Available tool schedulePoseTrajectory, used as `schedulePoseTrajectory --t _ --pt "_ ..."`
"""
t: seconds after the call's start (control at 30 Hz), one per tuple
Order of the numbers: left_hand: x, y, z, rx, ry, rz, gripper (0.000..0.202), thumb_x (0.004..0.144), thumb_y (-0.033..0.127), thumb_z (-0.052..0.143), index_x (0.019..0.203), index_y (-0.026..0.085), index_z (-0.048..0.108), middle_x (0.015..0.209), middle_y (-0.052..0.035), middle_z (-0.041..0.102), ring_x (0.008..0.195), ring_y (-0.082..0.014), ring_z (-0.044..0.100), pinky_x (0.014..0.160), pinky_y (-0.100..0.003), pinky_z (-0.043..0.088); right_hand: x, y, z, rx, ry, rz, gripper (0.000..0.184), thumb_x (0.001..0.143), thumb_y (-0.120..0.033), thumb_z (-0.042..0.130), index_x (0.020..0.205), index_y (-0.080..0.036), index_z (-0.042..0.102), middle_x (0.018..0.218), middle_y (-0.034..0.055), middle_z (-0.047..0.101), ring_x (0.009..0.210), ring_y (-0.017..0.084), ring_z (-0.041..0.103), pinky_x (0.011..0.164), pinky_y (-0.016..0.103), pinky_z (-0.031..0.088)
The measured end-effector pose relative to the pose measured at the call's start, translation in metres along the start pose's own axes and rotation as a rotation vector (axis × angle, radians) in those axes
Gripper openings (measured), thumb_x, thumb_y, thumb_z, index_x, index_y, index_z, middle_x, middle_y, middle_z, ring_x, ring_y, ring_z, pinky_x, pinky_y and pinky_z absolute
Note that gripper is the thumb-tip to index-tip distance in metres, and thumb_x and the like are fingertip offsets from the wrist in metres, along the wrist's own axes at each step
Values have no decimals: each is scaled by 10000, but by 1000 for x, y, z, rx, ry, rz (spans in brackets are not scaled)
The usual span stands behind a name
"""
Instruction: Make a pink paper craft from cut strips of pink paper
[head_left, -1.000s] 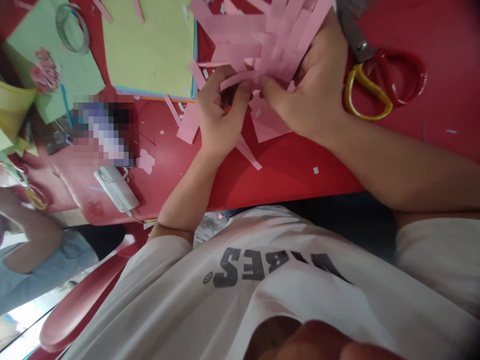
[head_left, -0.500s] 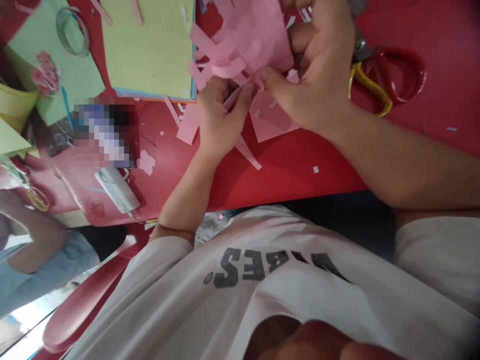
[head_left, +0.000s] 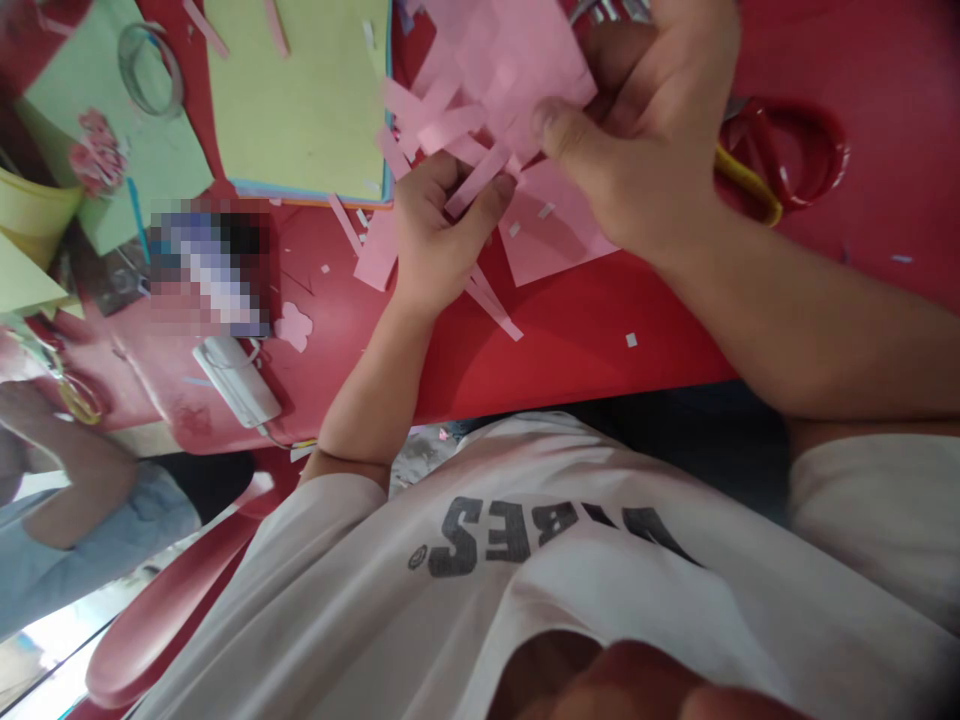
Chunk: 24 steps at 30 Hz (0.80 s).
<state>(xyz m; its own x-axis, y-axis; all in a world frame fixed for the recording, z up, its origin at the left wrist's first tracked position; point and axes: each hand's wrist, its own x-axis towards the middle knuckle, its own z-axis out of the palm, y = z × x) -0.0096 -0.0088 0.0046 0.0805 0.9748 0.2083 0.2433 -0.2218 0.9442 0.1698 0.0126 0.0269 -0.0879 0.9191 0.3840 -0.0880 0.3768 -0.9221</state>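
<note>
A woven piece of pink paper [head_left: 510,60], with loose strip ends at its left side, hangs over the red table. My right hand [head_left: 637,140] is closed on its right edge, thumb on top. My left hand [head_left: 446,230] pinches a pink paper strip [head_left: 478,182] between thumb and fingers at the lower left of the woven piece. Under the hands lie a pink paper sheet [head_left: 555,235] and a narrow folded strip [head_left: 495,305]. Scissors with red and yellow handles [head_left: 802,155] lie beyond my right wrist, their blades mostly hidden.
A stack of coloured paper [head_left: 300,110], yellow on top, lies to the left. Further left are a tape roll [head_left: 150,70], a pink paper flower [head_left: 97,155], a white power strip [head_left: 236,380] and a yellow container [head_left: 34,215]. Another person's arm [head_left: 75,470] rests at the far left.
My right hand has moved slightly right and away from the left hand's fingertips, shifting the woven paper with it. The left hand stays nearly in place, the pinched strip now showing more.
</note>
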Motion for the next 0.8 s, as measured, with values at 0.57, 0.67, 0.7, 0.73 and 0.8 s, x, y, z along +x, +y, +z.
schedulePoseTrajectory --t 0.57,0.67,0.7,0.73,0.8 --pt "-6 7 18 -145 117 -87 398 745 615 774 688 282 564 612 6 517 623 -162 460 577 -340 359 1 -5 2 109 40 -139 307 789 -334 697 1060 -278 565 1027 -46 599 728 96 587 599 268 471" --pt "-7 8 20 -207 82 -62 335 795 606 733 777 291 620 709 -5 610 679 -170 545 623 -357 433 2 -3 4 113 60 -188 352 792 -433 702 1080 -294 554 1018 -42 585 708 100 579 568 277 441" --pt "-7 8 21 -216 78 -47 320 801 602 730 800 297 632 730 -4 629 684 -168 557 635 -361 454 2 -2 4 94 63 -196 364 798 -466 686 1085 -301 536 1016 -43 577 695 102 566 553 280 422" --pt "-7 7 21 -220 81 -32 311 800 602 730 823 305 642 744 -1 643 686 -167 566 643 -365 471 2 -1 5 73 60 -201 369 803 -488 671 1084 -305 518 1014 -43 572 682 103 551 541 282 402" --pt "-7 5 20 -225 94 -6 310 796 612 728 839 315 650 740 5 658 672 -167 578 646 -375 502 2 0 5 49 61 -192 371 814 -498 645 1088 -299 493 1024 -31 571 676 114 530 545 296 383"
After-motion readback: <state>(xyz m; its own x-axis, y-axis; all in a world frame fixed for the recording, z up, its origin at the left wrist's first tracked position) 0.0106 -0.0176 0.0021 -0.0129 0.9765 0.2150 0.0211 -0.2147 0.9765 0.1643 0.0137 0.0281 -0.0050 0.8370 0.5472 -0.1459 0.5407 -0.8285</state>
